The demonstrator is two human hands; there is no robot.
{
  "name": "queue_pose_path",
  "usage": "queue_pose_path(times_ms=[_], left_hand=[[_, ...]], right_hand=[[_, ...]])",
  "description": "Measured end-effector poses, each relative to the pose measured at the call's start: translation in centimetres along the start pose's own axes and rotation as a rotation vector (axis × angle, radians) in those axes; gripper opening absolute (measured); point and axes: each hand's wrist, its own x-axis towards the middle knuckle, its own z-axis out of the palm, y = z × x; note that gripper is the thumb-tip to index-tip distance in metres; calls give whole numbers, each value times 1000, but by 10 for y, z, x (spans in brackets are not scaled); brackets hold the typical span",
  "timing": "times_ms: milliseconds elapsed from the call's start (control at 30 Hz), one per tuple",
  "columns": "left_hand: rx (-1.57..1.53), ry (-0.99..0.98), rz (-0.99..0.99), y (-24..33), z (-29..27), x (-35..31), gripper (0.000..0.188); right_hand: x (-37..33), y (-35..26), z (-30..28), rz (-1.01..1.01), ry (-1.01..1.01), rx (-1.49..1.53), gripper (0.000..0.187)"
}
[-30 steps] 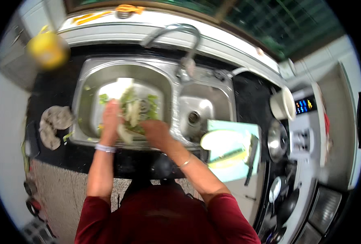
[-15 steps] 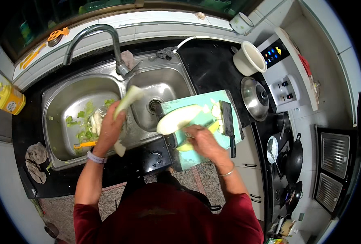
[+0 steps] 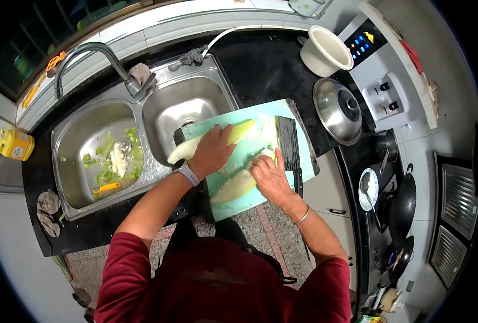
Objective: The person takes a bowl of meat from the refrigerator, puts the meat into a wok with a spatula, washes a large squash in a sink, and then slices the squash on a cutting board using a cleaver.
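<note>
Two long pieces of pale green peeled gourd lie on the mint-green cutting board (image 3: pixel 244 149). My left hand (image 3: pixel 213 151) lies over the far gourd piece (image 3: pixel 243 131), its fingers bent around the top. The near gourd piece (image 3: pixel 231 189) sits under my right hand (image 3: pixel 270 178), which grips its right end. Beside my right hand, a dark-bladed cleaver (image 3: pixel 288 142) rests flat on the board, its black handle toward me. A bit of gourd (image 3: pixel 268 131) shows to the left of the blade.
Green peelings, whitish pulp (image 3: pixel 119 160) and an orange-handled peeler (image 3: pixel 107 187) lie in the left sink basin (image 3: pixel 73 177). The board overlaps the right basin (image 3: pixel 188 99). A white tub (image 3: pixel 325 51) and a steel lid (image 3: pixel 337 112) stand beyond the board; a wok (image 3: pixel 402 203) sits at right.
My left hand has come from over the sink to the board, where a second gourd piece now lies. The far piece and my right hand have shifted. The view has turned.
</note>
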Motion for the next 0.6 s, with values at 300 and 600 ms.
queue_pose_path(times_ms=[300,600], left_hand=[[130,-35,269,17,-12,-5,56],[59,-82,275,35,55,-49,61]], right_hand=[[-22,18,-8,-126,59,73,16],[-42,19,-42,-40,89,227,25]])
